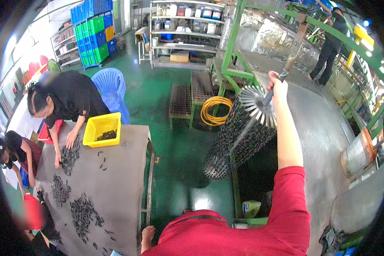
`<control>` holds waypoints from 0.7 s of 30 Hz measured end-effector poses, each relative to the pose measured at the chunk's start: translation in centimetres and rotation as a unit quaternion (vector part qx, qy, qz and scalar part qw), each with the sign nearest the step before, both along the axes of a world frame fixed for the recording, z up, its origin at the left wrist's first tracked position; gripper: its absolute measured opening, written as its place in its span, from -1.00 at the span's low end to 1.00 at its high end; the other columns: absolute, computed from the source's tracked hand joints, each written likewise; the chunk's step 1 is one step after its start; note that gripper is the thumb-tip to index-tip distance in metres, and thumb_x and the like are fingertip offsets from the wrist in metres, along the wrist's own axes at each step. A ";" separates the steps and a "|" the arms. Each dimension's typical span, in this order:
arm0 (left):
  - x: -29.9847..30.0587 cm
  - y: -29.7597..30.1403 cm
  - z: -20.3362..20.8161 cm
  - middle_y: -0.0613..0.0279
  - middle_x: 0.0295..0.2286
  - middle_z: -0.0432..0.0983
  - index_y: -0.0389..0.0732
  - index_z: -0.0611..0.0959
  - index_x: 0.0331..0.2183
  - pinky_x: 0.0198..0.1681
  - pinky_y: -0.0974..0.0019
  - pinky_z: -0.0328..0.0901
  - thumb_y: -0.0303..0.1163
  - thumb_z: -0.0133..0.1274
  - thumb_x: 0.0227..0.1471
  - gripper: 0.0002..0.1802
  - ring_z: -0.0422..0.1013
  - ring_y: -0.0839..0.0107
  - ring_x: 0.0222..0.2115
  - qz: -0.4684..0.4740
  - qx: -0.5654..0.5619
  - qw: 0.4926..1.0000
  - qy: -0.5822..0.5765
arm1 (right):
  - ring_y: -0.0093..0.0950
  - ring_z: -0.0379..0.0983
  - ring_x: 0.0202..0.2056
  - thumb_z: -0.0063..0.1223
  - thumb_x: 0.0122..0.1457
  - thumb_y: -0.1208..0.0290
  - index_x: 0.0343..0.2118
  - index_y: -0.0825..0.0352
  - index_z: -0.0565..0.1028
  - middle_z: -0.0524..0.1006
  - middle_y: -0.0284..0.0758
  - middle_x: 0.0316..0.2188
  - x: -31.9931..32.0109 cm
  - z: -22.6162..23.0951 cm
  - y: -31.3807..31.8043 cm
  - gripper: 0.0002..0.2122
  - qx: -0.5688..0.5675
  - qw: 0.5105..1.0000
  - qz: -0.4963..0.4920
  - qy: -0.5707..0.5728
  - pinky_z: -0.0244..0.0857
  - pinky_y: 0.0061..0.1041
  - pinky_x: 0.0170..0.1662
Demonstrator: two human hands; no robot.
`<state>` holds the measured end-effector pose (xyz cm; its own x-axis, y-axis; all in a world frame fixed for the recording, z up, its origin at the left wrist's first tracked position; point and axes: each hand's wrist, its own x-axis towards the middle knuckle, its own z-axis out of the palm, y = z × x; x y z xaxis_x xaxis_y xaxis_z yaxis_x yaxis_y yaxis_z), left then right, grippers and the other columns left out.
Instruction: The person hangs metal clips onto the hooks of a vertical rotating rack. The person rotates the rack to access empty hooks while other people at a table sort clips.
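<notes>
My right hand (279, 88), at the end of the outstretched arm, is closed around the dark grey shaft (268, 96) of a long cylindrical rack. That rack (242, 138) has a ring of pale metal spokes (257, 104) at its near end and is thick with small dark pieces along its length. It slants down and left to a second, darker spoked end (217, 167). My left hand (148, 234) shows low beside the grey table's edge, partly cut off by my red shirt; its fingers are too unclear to read.
Left stands a grey table (128, 170) with heaps of dark pieces (84, 213) and a yellow basket (101, 129). People work around it. Right is a large metal surface (313, 123) within a green frame (229, 47). A coiled yellow hose (216, 122) hangs by mesh steps (180, 100).
</notes>
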<state>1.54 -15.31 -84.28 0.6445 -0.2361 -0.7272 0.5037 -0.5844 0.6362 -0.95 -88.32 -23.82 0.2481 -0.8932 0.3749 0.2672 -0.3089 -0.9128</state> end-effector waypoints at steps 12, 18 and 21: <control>3.0 -2.2 -1.3 0.25 -0.68 0.48 -0.20 0.63 -0.60 -0.43 0.23 0.37 -0.25 0.07 -0.13 -0.77 0.46 0.43 -0.58 -0.109 0.052 0.987 -0.109 | -0.60 0.17 -0.66 0.22 0.05 0.37 -0.16 0.40 0.55 0.28 -0.51 -0.68 -4.1 5.2 -6.0 -0.69 -0.017 0.999 0.023 -0.015 0.15 -0.51 -0.53; -2.2 -3.9 2.1 -0.05 -0.28 0.57 -0.15 0.69 -0.29 -0.12 0.04 0.37 -0.20 0.01 -0.11 -0.65 0.49 -0.01 -0.20 -0.169 0.105 0.965 -0.172 | -0.68 0.07 -0.70 0.12 0.15 0.42 -0.16 0.33 0.51 0.25 -0.54 -0.69 -3.7 -5.1 -5.4 -0.79 0.063 0.997 0.006 0.047 0.08 -0.58 -0.58; -4.5 -3.6 4.9 -0.01 -0.23 0.58 -0.16 0.68 -0.23 -0.06 0.09 0.37 -0.16 0.05 -0.13 -0.58 0.49 0.02 -0.18 -0.166 0.145 0.968 -0.118 | -0.71 0.00 -0.77 0.06 0.19 0.49 -0.21 0.30 0.51 0.20 -0.55 -0.75 -0.7 -9.1 -3.9 -0.88 0.076 0.987 0.119 0.076 0.05 -0.62 -0.63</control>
